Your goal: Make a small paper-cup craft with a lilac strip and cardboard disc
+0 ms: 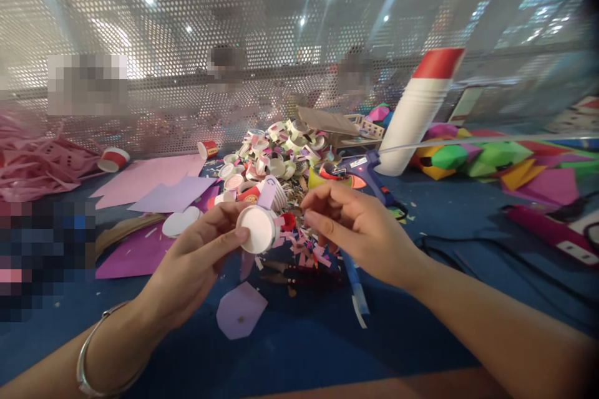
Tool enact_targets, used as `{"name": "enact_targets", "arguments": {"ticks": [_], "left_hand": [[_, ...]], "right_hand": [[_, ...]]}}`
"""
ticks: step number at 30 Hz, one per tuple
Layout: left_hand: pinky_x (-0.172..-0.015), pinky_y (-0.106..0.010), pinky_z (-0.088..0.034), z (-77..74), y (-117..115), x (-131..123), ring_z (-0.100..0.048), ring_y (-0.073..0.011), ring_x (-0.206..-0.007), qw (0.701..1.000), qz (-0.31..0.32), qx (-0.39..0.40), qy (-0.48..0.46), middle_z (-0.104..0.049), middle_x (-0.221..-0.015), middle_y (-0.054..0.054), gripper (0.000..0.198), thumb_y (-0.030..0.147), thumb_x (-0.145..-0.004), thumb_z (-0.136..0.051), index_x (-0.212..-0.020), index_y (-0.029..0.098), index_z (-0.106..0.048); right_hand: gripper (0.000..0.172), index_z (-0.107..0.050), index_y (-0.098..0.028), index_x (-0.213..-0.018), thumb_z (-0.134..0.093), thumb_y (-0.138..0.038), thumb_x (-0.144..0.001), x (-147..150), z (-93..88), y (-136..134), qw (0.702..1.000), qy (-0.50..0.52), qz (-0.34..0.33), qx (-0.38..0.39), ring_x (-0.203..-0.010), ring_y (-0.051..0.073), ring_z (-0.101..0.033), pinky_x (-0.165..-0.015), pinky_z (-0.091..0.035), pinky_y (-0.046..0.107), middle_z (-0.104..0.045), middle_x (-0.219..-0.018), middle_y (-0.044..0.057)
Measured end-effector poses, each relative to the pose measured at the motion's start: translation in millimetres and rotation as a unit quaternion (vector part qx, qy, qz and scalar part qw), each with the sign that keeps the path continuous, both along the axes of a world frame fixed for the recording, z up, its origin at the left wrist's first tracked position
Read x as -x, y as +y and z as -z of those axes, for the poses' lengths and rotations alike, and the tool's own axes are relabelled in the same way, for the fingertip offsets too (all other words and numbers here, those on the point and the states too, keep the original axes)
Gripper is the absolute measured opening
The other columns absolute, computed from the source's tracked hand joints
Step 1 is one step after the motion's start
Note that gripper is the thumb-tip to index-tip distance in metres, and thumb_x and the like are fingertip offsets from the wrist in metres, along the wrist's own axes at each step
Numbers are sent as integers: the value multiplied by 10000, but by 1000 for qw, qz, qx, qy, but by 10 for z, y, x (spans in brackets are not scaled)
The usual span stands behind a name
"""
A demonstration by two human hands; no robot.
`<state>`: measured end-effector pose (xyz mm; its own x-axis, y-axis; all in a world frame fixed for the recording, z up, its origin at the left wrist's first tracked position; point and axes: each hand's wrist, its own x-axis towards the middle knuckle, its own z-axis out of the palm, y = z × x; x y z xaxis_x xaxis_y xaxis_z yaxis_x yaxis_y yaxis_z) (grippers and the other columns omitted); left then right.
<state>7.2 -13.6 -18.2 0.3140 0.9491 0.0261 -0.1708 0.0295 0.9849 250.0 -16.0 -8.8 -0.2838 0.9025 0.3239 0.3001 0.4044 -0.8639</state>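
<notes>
My left hand is closed on a cut-down paper cup, its round white base turned toward me and my thumb on the rim. Pale purple and pink paper tabs stick out from the cup piece. A small red round piece shows just beside it; whether it is attached I cannot tell. My right hand hovers to the right with curled fingers, thumb and forefinger apart and nothing visible between them. Behind it a blue glue gun rests by a yellow-green bowl.
A heap of cut cup pieces lies at the back centre. To its right leans a tall stack of paper cups. Purple paper is at left, a purple cutout in front. Black cable and a power strip lie right.
</notes>
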Motion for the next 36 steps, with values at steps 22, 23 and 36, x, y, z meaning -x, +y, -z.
{"name": "enact_targets", "arguments": {"ticks": [22, 23, 36], "left_hand": [[-922, -324, -511, -30, -29, 4, -647, -205, -1077, 976, 25, -153, 154, -706, -1117, -45, 528, 297, -812, -784, -1275, 246, -535], [-914, -318, -516, -37, -20, 7, -654, -207, -1076, 981, 37, -122, 148, -706, -1137, -49, 501, 295, -794, -800, -1232, 237, -564], [-807, -211, -527, -25, 35, 59, -701, -152, -915, 997, 19, 20, 68, -773, -938, -6, 216, 297, -814, -789, -1016, 245, -734]], "right_hand": [[235, -609, -193, -1070, -668, -353, -910, 85, 24, -41, 996, -13, -84, 25, -764, 116, -621, -674, -509, 245, -660, -905, 11], [233, -607, -192, -1065, -668, -354, -910, 81, 24, -35, 997, -1, -77, 29, -769, 119, -622, -672, -511, 247, -660, -908, 15], [190, -628, -193, -1010, -641, -361, -921, -62, -29, 50, 999, -26, 40, -27, -731, 122, -628, -634, -507, 241, -680, -884, 18]]}}
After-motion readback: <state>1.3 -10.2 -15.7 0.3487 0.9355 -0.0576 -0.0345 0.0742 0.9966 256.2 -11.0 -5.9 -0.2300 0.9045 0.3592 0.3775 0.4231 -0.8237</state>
